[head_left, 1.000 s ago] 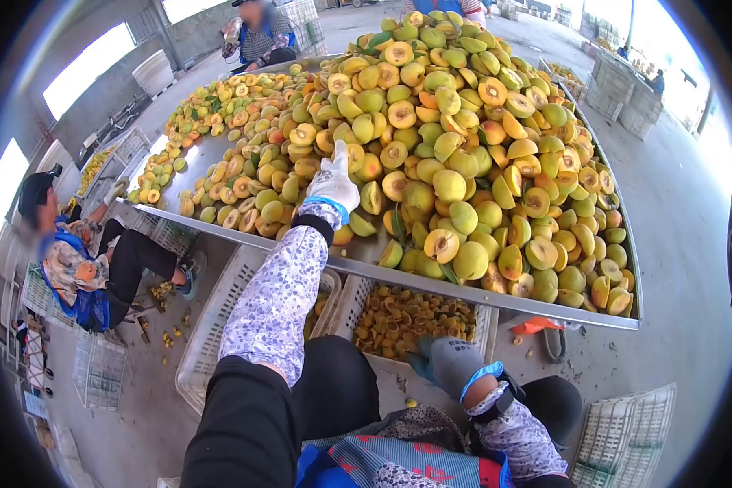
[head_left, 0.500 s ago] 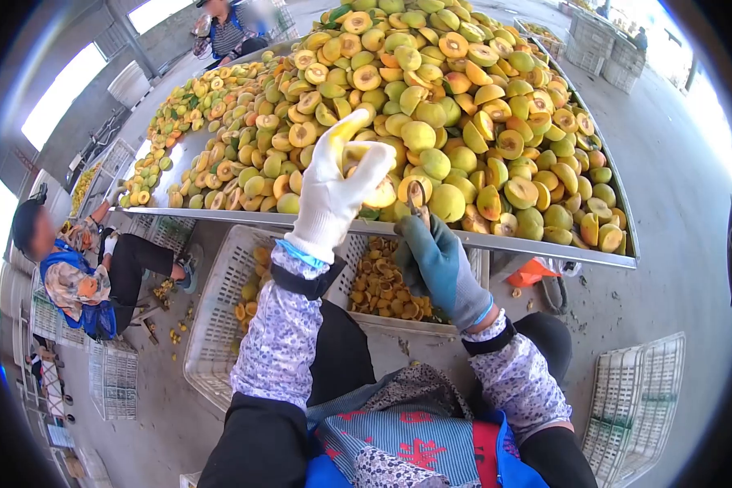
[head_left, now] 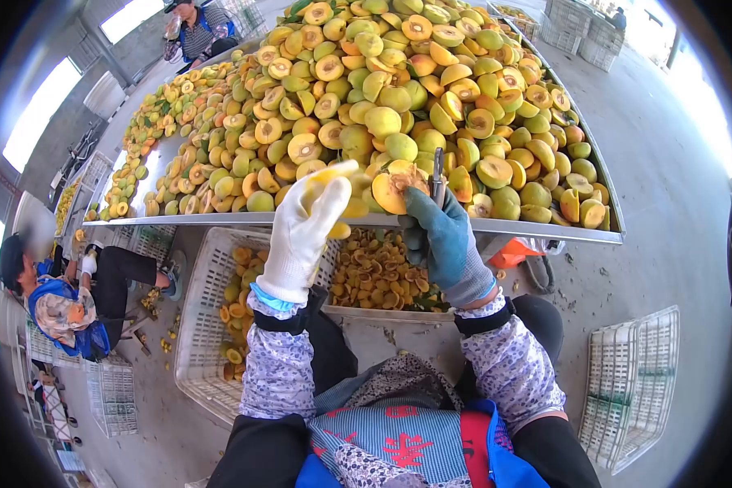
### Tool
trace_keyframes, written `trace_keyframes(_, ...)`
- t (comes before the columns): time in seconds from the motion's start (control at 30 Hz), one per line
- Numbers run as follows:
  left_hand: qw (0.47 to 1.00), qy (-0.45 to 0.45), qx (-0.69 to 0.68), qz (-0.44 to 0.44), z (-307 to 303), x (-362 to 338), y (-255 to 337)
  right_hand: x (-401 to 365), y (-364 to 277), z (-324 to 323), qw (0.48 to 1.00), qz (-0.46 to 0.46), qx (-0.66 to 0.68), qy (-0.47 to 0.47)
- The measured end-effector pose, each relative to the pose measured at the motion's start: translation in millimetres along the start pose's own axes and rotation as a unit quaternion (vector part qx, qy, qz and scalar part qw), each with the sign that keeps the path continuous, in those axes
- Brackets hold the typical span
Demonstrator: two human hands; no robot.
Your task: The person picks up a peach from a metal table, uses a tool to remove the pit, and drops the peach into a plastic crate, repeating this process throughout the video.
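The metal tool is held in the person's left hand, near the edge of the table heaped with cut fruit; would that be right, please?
Not quite: the head view shows the metal tool in the right hand, which wears the teal and grey glove. It is indeed near the edge of the table heaped with cut fruit.

A workshop-like hall with a bare gray concrete floor [head_left: 577, 325], scattered with small debris. At upper left, a gray wall [head_left: 77, 93] holds bright windows [head_left: 42, 112], glaring white. A tall white tub [head_left: 104, 95] stands near it. Strong daylight floods the upper right, where pale slatted crates [head_left: 581, 32] are stacked. An empty-looking white plastic crate [head_left: 629, 389], with open lattice sides, rests on the floor at lower right.
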State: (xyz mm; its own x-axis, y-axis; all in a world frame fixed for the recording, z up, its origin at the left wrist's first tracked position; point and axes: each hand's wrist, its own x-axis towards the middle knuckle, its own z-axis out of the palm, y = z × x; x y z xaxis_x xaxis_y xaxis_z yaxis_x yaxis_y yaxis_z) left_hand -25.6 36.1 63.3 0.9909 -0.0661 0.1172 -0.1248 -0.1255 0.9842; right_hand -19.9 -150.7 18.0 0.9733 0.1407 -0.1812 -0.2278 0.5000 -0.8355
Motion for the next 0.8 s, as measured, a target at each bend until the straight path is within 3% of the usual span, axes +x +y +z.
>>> trace_keyframes(0.1, 0.987, 0.007, -0.050, 0.153, 14, 17, -12, 1, 4, -5, 0.996, 0.072, 0.030, -0.048)
trace_keyframes(0.13, 0.988, -0.048, -0.091, 0.111, 15, 16, -11, 1, 6, -6, 0.992, 0.101, 0.043, -0.068)
trace_keyframes(0.23, 0.990, -0.104, -0.049, 0.082, 21, 15, -18, -3, 9, 6, 0.999, 0.039, 0.007, -0.032)
trace_keyframes(0.27, 0.993, -0.088, -0.022, 0.074, 23, 11, -18, -5, 6, 7, 0.998, 0.030, -0.049, -0.006)
trace_keyframes(0.37, 0.981, -0.095, -0.167, 0.007, 21, 8, -25, -3, 13, 3, 0.997, -0.017, -0.081, -0.006)
trace_keyframes(0.5, 0.984, -0.080, -0.149, 0.053, 20, 2, -47, 1, 19, 1, 0.996, -0.059, -0.069, 0.022)
trace_keyframes(0.53, 0.980, -0.047, 0.063, 0.185, 21, -2, -51, 2, 21, 4, 0.991, -0.091, -0.083, 0.043)
trace_keyframes(0.67, 0.960, 0.055, 0.049, 0.272, 22, 6, -54, 4, 30, 0, 0.956, -0.232, -0.172, 0.049)
trace_keyframes(0.7, 0.942, 0.077, 0.084, 0.315, 18, 11, -57, 3, 32, -1, 0.942, -0.269, -0.195, 0.044)
trace_keyframes(0.73, 0.920, 0.102, 0.129, 0.357, 13, 15, -63, 0, 32, -3, 0.916, -0.261, -0.304, 0.020)
trace_keyframes(0.77, 0.861, 0.153, 0.237, 0.424, 11, 20, -65, -4, 35, -1, 0.894, -0.278, -0.351, -0.003)
trace_keyframes(0.8, 0.899, 0.145, 0.180, 0.371, 11, 19, -68, -9, 41, 0, 0.869, -0.292, -0.397, -0.025)
